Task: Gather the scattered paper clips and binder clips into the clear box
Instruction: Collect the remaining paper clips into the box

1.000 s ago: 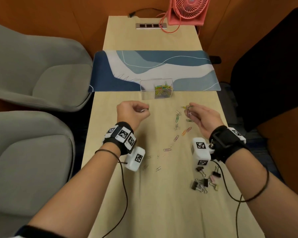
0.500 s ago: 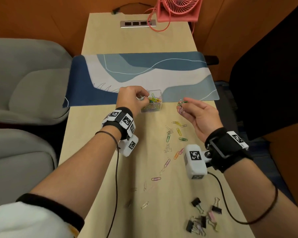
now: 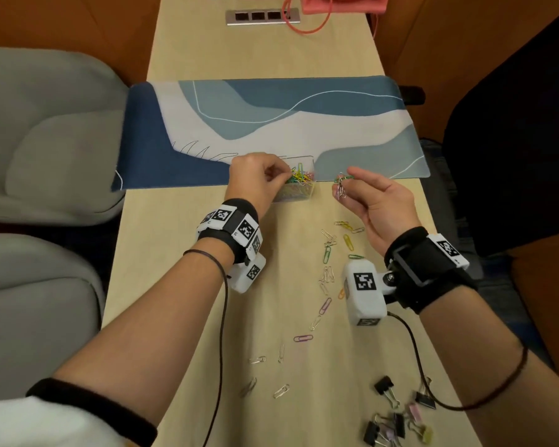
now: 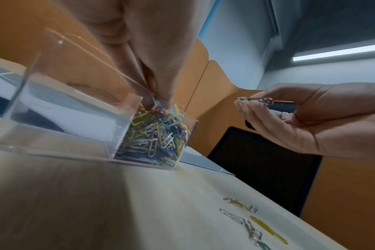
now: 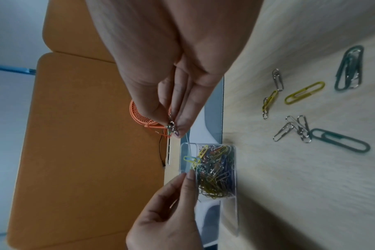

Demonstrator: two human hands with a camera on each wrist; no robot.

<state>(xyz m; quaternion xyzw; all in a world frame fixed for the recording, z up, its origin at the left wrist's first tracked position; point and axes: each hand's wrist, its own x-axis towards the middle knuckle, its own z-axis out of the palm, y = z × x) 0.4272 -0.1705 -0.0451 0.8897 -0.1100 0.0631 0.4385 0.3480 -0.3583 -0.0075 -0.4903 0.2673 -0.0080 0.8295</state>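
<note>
So the clear box (image 3: 299,185) sits at the near edge of the blue desk mat (image 3: 271,124), and its right compartment is already packed with coloured paper clips, while the left compartment looks bare in the left wrist view. Your left hand (image 3: 255,182) is right over it, fingertips bunched together at the rim above the pile; whether they're pinching a clip or have just let one go, I honestly can't tell. Your right hand (image 3: 371,198) is the one to watch: thumb and forefinger are pinching a small bunch of clips (image 3: 342,185), which dangles just to the right of the box, close but not over it. So the box lies to the left of those fingers, and I'd guess a short sideways move gets you above the opening, which your left hand may be crowding. Plenty's left: loose paper clips (image 3: 328,269) trail down the table (image 3: 175,253) between your wrists, and the binder clips (image 3: 397,417) sit in a heap near your right forearm, well apart from the box.
</note>
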